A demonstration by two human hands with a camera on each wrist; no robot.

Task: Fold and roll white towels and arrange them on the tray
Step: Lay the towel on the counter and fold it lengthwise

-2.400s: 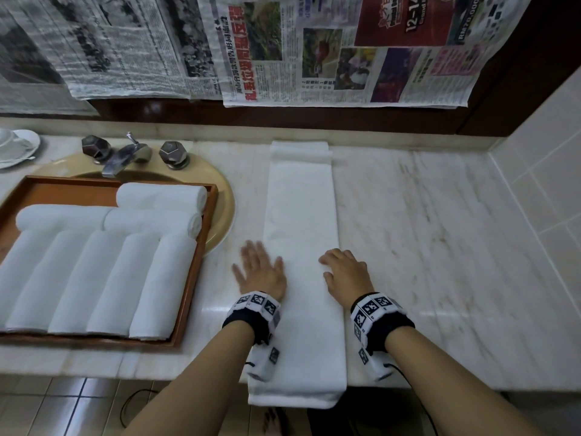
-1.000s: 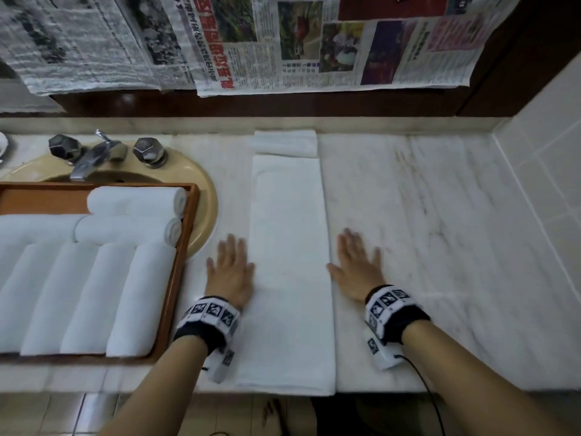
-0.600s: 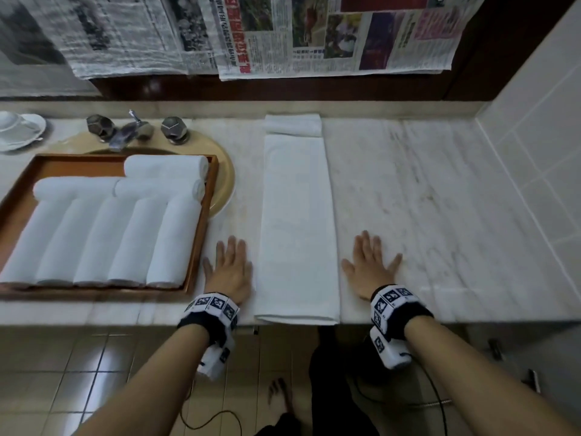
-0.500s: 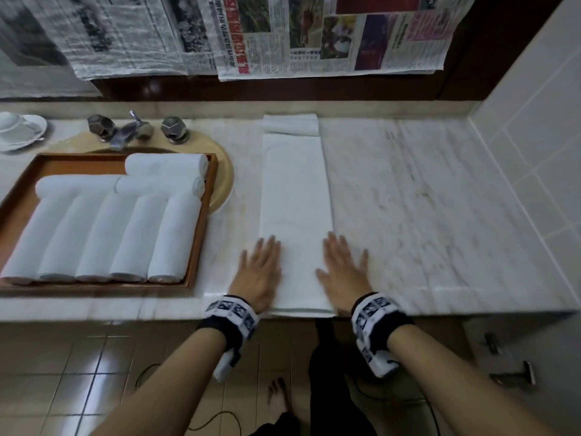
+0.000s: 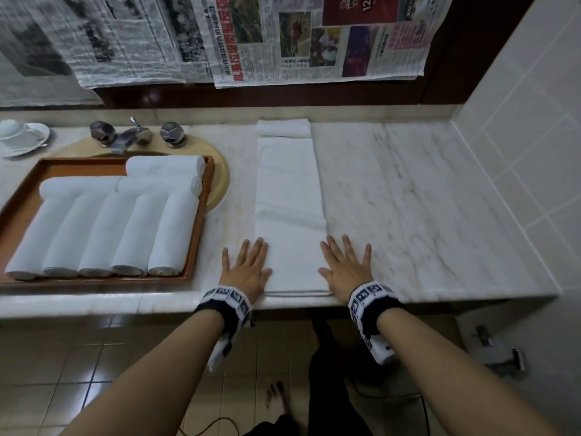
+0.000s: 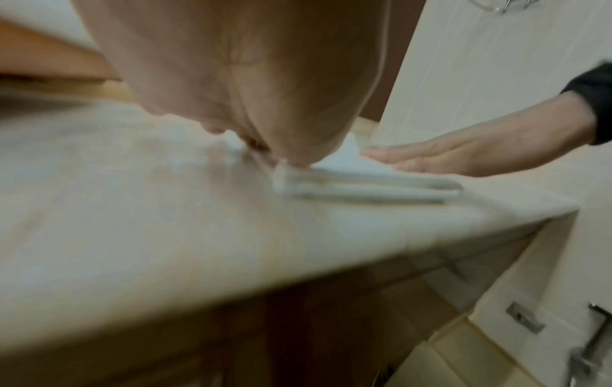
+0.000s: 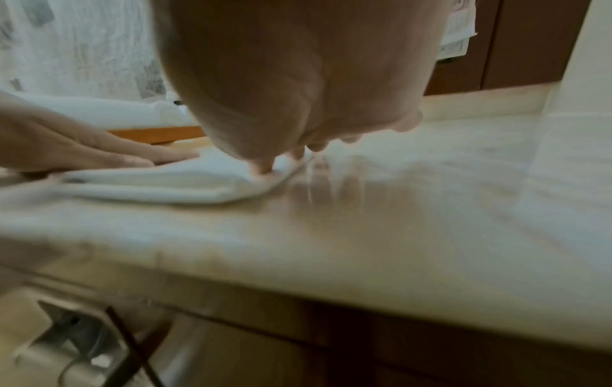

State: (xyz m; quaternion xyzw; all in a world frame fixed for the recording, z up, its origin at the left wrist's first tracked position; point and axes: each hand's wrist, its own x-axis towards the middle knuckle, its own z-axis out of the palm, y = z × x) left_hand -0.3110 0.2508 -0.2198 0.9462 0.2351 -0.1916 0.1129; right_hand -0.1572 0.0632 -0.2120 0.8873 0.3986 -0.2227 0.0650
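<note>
Overhead, newspaper [image 5: 314,39] numerals "12-", both hands flat, fingers straight, left hand [image 5: 245,270], right hand [image 5: 344,269], flanking folded towel [image 5: 289,199].

Both wrist views are smeared with blur. In the left wrist view the left hand [image 6: 238,78] fills the top and runs off the upper edge, its fingers too soft to count; the folded towel [image 6: 364,188] shows only as a few pale layered edges. In the right wrist view the right hand [image 7: 298,78] is likewise cut off at the top, and its fingertips melt into streaks on the surface [image 7: 397,209]. From the head view, the tray [image 5: 201,221] runs out of the left edge, taking the outermost rolled towel [image 5: 28,240] partly with it. The newspaper [image 5: 220,36] print is too small to read.
</note>
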